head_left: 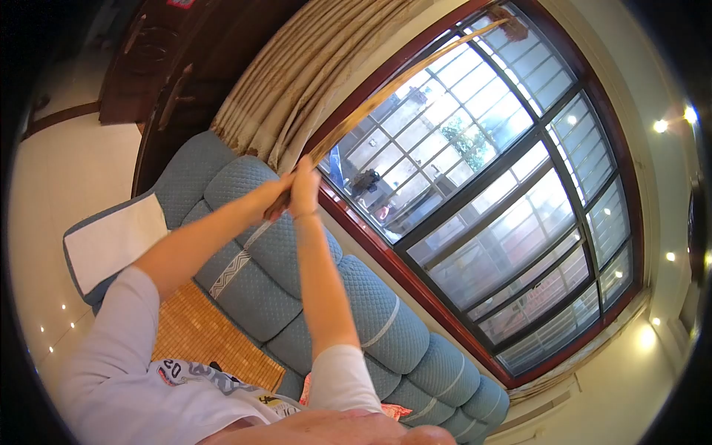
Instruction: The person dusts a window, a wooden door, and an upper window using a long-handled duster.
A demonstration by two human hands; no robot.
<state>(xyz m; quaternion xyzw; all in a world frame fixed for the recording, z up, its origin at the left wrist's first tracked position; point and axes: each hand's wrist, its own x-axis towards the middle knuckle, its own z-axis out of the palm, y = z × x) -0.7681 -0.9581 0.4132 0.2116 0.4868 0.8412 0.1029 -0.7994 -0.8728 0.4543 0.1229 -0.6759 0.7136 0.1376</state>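
Both of my arms stretch out and up, and the hands meet close together on the pole of a long-handled duster (400,83). My left hand (274,199) is closed round the lower end of the pole. Just beside it, my right hand (304,187) is wrapped round the pole too, its fingers partly hidden. The light wooden pole slants up across the window (475,148). Its brown, bushy head (510,27) is at the upper part of the window frame; whether it touches the glass or bars I cannot tell.
A blue quilted sofa (374,311) runs below the window, with a woven mat (204,326) on its seat. Beige curtains (297,81) hang beside the window. A dark wooden door (174,89) stands at upper left, above a pale tiled floor (67,178). Ceiling lights glow at right.
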